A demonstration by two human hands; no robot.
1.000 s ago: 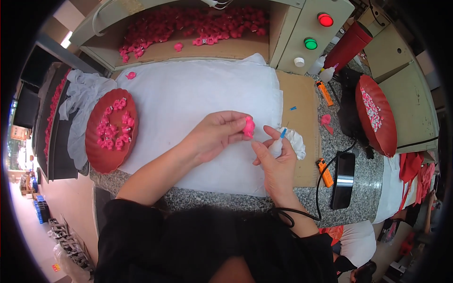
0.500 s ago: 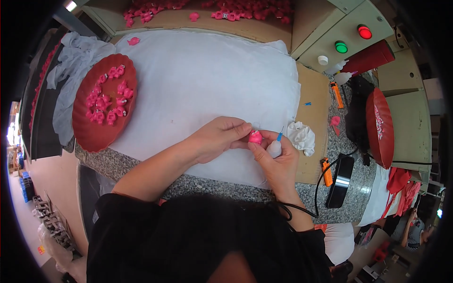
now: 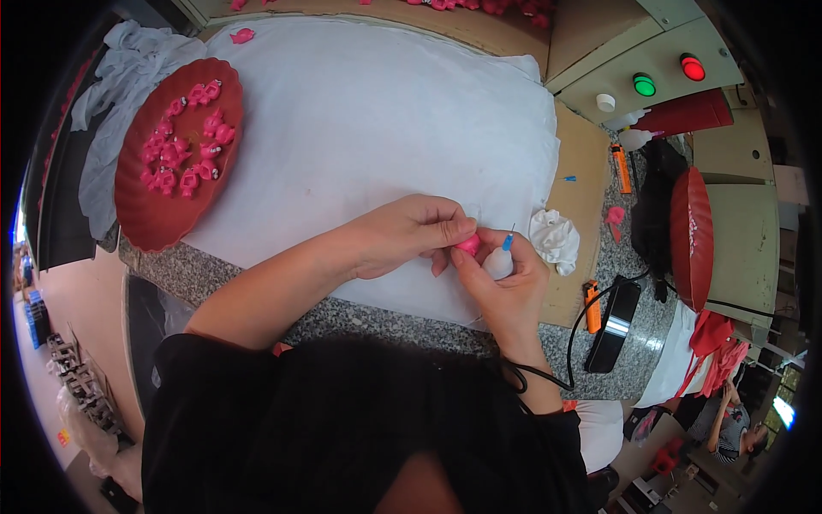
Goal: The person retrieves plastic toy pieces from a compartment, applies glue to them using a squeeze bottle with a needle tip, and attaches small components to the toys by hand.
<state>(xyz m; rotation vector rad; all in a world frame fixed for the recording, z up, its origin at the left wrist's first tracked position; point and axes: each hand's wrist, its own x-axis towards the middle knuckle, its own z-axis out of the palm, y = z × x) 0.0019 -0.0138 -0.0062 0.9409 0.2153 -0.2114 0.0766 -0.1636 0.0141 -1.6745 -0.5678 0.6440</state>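
1. A white cloth [image 3: 342, 128] covers much of the speckled stone counter [image 3: 377, 322]; the shelf of pink pieces [image 3: 467, 4] behind it is cut off by the upper edge.
2. The left hand [image 3: 407, 236] pinches a pink figure [image 3: 468, 246] above the cloth's near part; fingers cover most of it, so its details cannot be made out.
3. The right hand [image 3: 512, 287] is closed around a white bottle [image 3: 498, 264], its lower part hidden; the blue needle tip [image 3: 508, 242] points up. Its thumb meets the figure.
4. The right-side red dish [image 3: 695, 257] stands nearly edge-on, its contents mostly hidden.
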